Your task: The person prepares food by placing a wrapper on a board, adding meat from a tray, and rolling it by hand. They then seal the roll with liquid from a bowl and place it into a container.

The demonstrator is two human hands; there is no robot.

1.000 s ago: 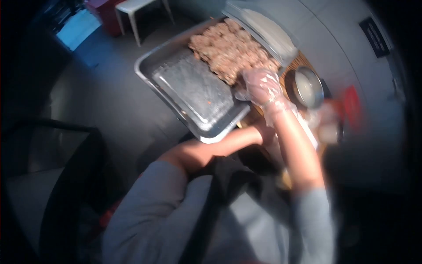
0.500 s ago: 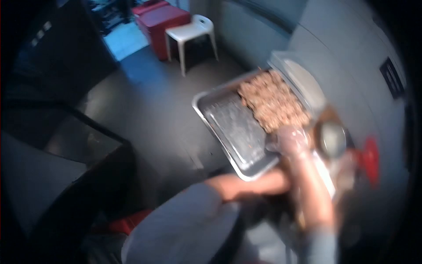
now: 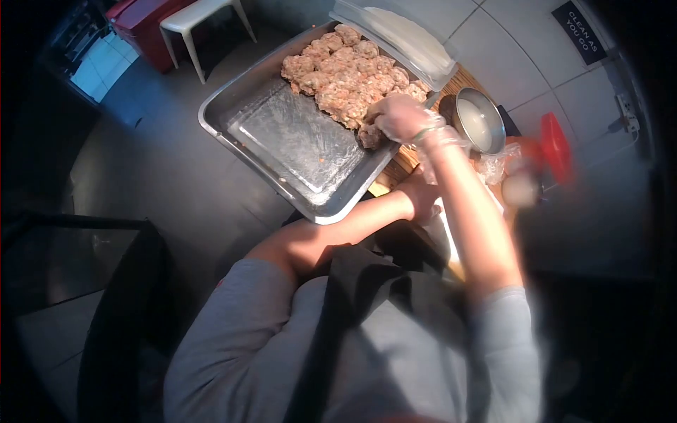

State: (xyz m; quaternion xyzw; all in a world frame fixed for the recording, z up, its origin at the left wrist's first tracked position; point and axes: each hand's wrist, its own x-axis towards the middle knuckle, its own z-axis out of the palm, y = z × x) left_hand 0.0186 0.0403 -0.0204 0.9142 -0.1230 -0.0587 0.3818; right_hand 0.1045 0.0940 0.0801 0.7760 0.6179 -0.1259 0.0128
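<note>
My right hand (image 3: 403, 118), in a clear plastic glove, reaches over the right side of a metal tray (image 3: 258, 185). Its fingers are closed on a ball of raw meat mixture (image 3: 370, 136), low against the other meatballs (image 3: 345, 69) packed in the tray's far half. Crossing below it, my left hand (image 3: 422, 196) is near the wooden board beside the tray. My right forearm and a white sheet cover part of it, and its fingers are hidden.
Right of the tray stand a metal bowl with pale liquid (image 3: 479, 121), crumpled clear plastic (image 3: 499, 161) and a blurred red object (image 3: 556, 148). A clear plastic container (image 3: 405, 37) lies along the tray's far edge. Farther off are a white stool (image 3: 190, 20) and a red bin (image 3: 144, 32).
The view has shifted, so the tray sits farther up and left. My right hand stays by the meatballs at the tray's right side, now showing more sharply with a meatball in its fingers.
</note>
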